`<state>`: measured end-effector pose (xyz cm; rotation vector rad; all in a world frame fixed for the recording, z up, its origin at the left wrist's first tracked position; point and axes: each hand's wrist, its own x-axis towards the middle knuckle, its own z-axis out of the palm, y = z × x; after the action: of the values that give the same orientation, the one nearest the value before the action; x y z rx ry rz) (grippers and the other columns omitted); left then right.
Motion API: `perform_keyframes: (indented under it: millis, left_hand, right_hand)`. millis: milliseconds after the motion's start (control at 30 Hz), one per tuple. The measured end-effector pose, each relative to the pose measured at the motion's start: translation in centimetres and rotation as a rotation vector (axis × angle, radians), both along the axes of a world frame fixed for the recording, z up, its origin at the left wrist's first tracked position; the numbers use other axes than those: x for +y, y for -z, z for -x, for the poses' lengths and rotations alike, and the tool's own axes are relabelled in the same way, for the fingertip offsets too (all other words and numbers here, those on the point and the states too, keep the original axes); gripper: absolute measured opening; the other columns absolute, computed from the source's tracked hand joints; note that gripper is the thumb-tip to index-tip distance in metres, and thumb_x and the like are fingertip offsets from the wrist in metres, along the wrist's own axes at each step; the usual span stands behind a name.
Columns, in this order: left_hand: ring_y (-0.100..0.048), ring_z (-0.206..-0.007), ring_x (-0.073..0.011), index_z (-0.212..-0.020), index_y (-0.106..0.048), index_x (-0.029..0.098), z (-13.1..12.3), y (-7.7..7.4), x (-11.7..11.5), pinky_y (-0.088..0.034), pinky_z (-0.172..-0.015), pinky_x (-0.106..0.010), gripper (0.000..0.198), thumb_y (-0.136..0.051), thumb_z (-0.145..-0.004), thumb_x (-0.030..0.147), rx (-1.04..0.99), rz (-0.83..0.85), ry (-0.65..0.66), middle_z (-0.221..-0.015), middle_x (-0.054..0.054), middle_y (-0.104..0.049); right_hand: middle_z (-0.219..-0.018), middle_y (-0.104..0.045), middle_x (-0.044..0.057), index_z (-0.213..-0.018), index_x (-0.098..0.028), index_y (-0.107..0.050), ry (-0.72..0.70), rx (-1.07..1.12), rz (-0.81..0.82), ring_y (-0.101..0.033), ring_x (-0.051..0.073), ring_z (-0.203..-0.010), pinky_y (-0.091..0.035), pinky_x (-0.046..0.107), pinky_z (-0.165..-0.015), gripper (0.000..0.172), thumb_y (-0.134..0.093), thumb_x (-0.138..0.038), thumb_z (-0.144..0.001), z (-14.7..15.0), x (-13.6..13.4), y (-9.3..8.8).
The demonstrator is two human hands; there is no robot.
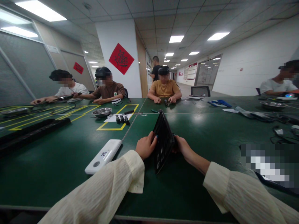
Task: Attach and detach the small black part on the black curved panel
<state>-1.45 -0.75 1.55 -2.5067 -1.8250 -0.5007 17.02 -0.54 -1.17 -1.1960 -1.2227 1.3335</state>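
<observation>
A thin black panel (pixel 163 141), flat like a tablet, stands tilted on edge between my hands above the green table. Its dark face is turned to the left, with faint pale marks low down; I cannot make out its exact kind. My left hand (pixel 147 145) is closed at its left edge, thumb pressed on the face. From the other side my right hand (pixel 181 146) grips it, with most of its fingers hidden behind the panel. A white power bank (pixel 103 156) marked 26 lies on the table, left of my left hand.
Beyond the panel are a metal bowl (pixel 102 112), small black parts (pixel 122 119) on white paper and yellow tape (pixel 108 129). A long black tray (pixel 35 132) lies left. Cables, bags (pixel 253 114) and a blurred device (pixel 268 168) occupy the right. Several people sit around the table.
</observation>
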Motion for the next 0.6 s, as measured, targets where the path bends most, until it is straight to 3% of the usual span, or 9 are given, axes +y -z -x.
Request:
perform_keyframes:
  millis: [433, 600]
  left_hand:
    - [-0.062, -0.077, -0.0200, -0.103, -0.046, 0.021, 0.01, -0.13, -0.15, -0.038, -0.063, -0.027, 0.032, -0.022, -0.089, 0.037, 0.050, -0.004, 0.025, -0.083, -0.005, -0.065]
    - [-0.061, -0.075, -0.0193, -0.094, -0.052, 0.022, 0.00, -0.27, -0.10, -0.036, -0.061, -0.026, 0.034, -0.022, -0.089, 0.038, 0.041, 0.005, 0.027, -0.079, -0.004, -0.064]
  right_hand:
    - [-0.047, -0.055, 0.001, -0.069, -0.015, -0.053, 0.004, -0.006, -0.016, -0.051, 0.012, -0.040, -0.037, 0.022, -0.039, 0.033, -0.032, -0.034, -0.086, -0.15, 0.15, 0.24]
    - [-0.047, -0.055, 0.001, -0.067, -0.015, -0.053, 0.014, -0.016, 0.010, -0.051, 0.012, -0.040, -0.037, 0.021, -0.039, 0.035, -0.031, -0.034, -0.086, -0.08, 0.12, 0.13]
